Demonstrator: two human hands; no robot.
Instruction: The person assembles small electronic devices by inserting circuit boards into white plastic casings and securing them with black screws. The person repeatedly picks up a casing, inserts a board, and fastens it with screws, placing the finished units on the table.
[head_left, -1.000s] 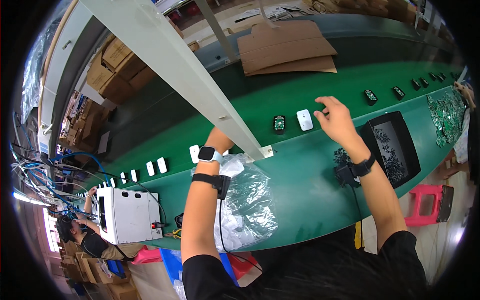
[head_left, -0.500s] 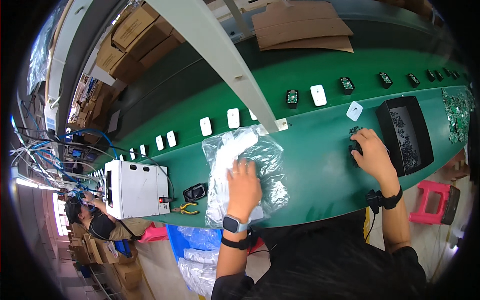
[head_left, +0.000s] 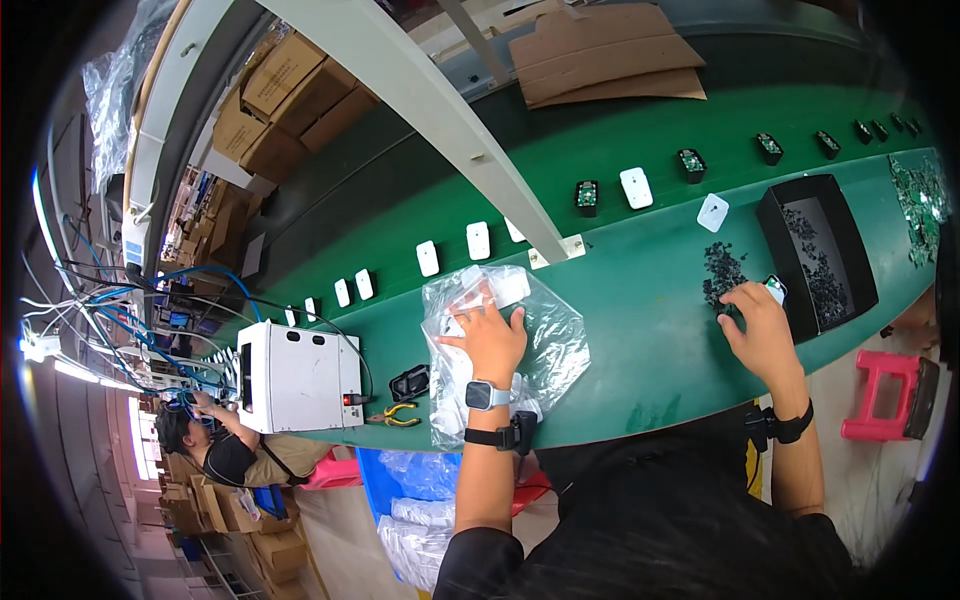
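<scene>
My left hand (head_left: 492,338) lies with fingers spread on a clear plastic bag (head_left: 555,345) of white plastic covers (head_left: 512,288). On the right, my right hand (head_left: 757,325) is curled, its thumb and fingertips drawn close at the near edge of a loose pile of small black parts (head_left: 722,270). Whatever is between those fingertips is too small to make out. A pale, dark-edged piece (head_left: 775,289) shows just behind that hand; whether the hand holds it is hidden. Beyond the pile lies a single white cover (head_left: 712,212).
A black open box (head_left: 770,240) of small black parts stands right of my right hand, near green circuit boards (head_left: 918,200). White covers and black housings (head_left: 586,198) line the far strip. A post (head_left: 440,100), white machine (head_left: 300,375) and yellow-handled pliers (head_left: 398,415) are leftward; a person (head_left: 220,445) sits beyond.
My left hand has shifted up the bag and its fingers have spread. My right hand has drawn back toward me from over the black parts, uncovering the pile. The whole view has shifted slightly.
</scene>
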